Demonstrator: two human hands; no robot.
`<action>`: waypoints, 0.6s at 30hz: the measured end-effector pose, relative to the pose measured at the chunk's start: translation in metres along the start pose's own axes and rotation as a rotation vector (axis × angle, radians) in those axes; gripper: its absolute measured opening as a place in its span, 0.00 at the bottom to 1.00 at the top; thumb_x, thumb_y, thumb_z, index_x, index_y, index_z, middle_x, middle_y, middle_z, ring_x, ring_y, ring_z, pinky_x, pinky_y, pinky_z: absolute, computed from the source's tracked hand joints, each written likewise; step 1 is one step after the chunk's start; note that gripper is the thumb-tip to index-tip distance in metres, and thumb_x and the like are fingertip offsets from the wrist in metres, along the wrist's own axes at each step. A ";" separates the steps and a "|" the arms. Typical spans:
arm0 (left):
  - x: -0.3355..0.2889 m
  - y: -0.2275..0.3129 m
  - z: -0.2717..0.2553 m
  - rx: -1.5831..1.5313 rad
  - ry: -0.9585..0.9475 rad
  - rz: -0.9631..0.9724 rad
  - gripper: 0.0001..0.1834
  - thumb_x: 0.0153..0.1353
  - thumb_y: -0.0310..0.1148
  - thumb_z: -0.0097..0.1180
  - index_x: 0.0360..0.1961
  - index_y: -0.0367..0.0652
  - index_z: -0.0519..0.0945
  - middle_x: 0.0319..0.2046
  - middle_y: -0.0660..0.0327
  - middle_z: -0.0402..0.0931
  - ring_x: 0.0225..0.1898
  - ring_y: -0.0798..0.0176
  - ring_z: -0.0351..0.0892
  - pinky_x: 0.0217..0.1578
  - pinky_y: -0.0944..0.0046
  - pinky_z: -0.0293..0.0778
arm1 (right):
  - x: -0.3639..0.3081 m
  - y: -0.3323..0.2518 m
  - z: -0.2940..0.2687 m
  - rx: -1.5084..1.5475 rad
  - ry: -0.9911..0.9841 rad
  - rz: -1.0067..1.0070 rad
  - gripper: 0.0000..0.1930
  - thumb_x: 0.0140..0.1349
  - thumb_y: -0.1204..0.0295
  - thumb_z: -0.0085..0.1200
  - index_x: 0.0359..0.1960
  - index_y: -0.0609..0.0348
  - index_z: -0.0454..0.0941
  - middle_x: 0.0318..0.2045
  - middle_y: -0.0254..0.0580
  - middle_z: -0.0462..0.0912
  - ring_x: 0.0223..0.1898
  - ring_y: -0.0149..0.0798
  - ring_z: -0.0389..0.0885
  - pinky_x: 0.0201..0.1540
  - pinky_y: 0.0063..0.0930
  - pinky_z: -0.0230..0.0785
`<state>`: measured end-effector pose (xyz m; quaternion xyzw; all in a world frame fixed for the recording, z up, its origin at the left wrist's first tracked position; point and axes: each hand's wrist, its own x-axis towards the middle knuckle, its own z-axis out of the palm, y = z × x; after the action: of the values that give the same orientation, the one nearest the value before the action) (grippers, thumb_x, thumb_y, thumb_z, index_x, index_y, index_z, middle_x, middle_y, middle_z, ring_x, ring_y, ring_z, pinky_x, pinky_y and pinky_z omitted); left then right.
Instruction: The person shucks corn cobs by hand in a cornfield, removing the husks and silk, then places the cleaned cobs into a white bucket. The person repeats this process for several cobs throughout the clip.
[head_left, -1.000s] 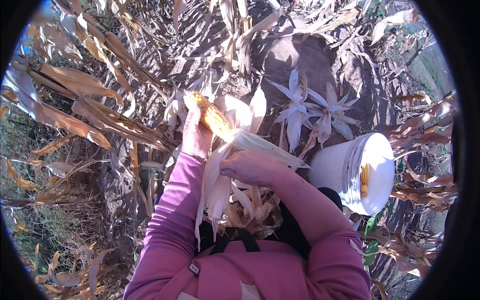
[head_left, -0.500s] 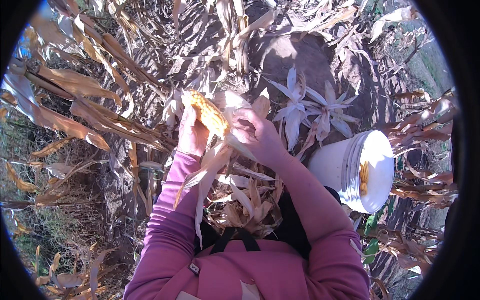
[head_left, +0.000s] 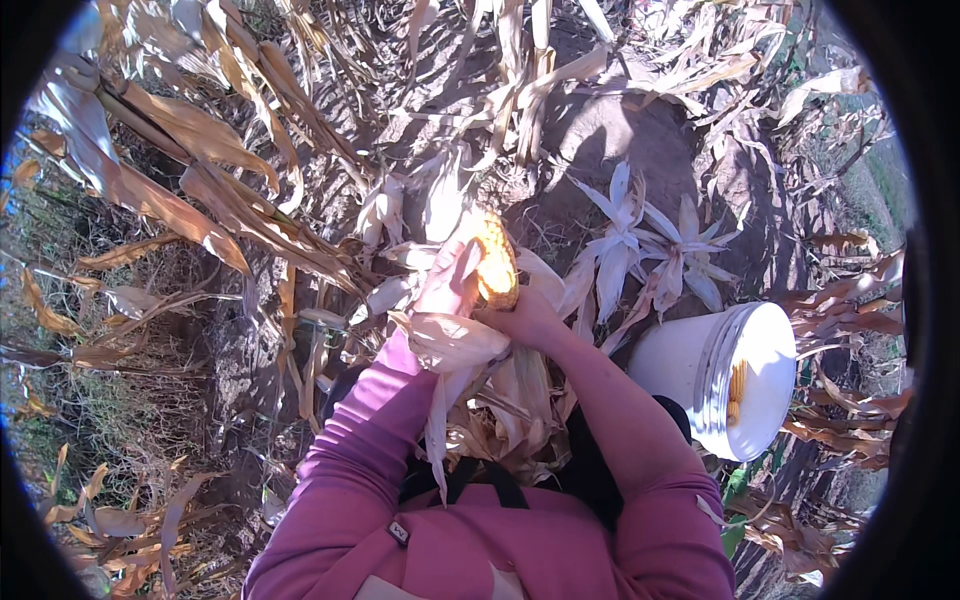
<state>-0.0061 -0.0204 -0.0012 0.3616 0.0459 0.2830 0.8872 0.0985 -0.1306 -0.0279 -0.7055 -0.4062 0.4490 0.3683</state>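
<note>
Bucket (head_left: pixel 665 360), white and ridged near its rim, has its mouth facing away from the person's hands; whether it stands straight or leans, I cannot tell. Inside it, against the wall, lie yellow corn cobs (head_left: pixel 738 385), one long and at least one more showing only a part, with sunlight and shade splitting the white interior.

To the left of the bucket, well apart from it, is the ear of corn (head_left: pixel 497 262), its kernels bare and brightly lit. The left hand (head_left: pixel 450 280) holds it from the side farther from the bucket, thumb laid along the kernels and the other fingers mostly hidden. The right hand (head_left: pixel 522 318), on the side nearer the bucket, touches the ear's lower end; its fingers are bent, but their tips are hidden, so I cannot tell how tightly they close. Pale husk (head_left: pixel 455 341) hangs at the left wrist, and opened husks (head_left: pixel 618 243) lie just beyond the bucket.
</note>
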 end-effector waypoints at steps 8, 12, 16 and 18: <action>0.003 -0.007 0.031 0.363 -0.046 -0.079 0.26 0.50 0.23 0.65 0.50 0.44 0.69 0.39 0.70 0.69 0.43 0.75 0.68 0.45 0.71 0.66 | 0.002 0.018 -0.001 -0.098 0.124 -0.169 0.17 0.50 0.61 0.63 0.40 0.54 0.80 0.35 0.44 0.83 0.39 0.43 0.82 0.41 0.35 0.71; 0.002 -0.012 0.025 0.424 -0.012 0.005 0.29 0.51 0.24 0.66 0.53 0.42 0.66 0.40 0.69 0.69 0.44 0.75 0.68 0.46 0.71 0.66 | 0.008 0.023 -0.001 -0.150 0.155 -0.206 0.18 0.49 0.60 0.63 0.39 0.55 0.79 0.35 0.47 0.83 0.38 0.48 0.81 0.39 0.37 0.72; 0.002 -0.013 0.025 0.317 0.213 0.097 0.31 0.54 0.26 0.63 0.57 0.42 0.62 0.45 0.65 0.68 0.45 0.73 0.68 0.47 0.69 0.68 | -0.004 -0.010 -0.005 -0.252 0.184 -0.085 0.19 0.48 0.60 0.62 0.40 0.55 0.78 0.33 0.49 0.82 0.37 0.52 0.81 0.39 0.40 0.71; 0.006 -0.019 0.022 0.211 0.346 0.185 0.25 0.57 0.30 0.60 0.54 0.41 0.64 0.43 0.65 0.69 0.42 0.72 0.70 0.43 0.70 0.69 | -0.007 -0.025 -0.007 -0.333 0.216 -0.075 0.20 0.48 0.60 0.62 0.42 0.56 0.77 0.31 0.49 0.82 0.36 0.53 0.81 0.39 0.40 0.71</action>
<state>0.0143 -0.0414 0.0031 0.4010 0.1933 0.4144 0.7938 0.0971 -0.1282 -0.0006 -0.7852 -0.4589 0.2832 0.3043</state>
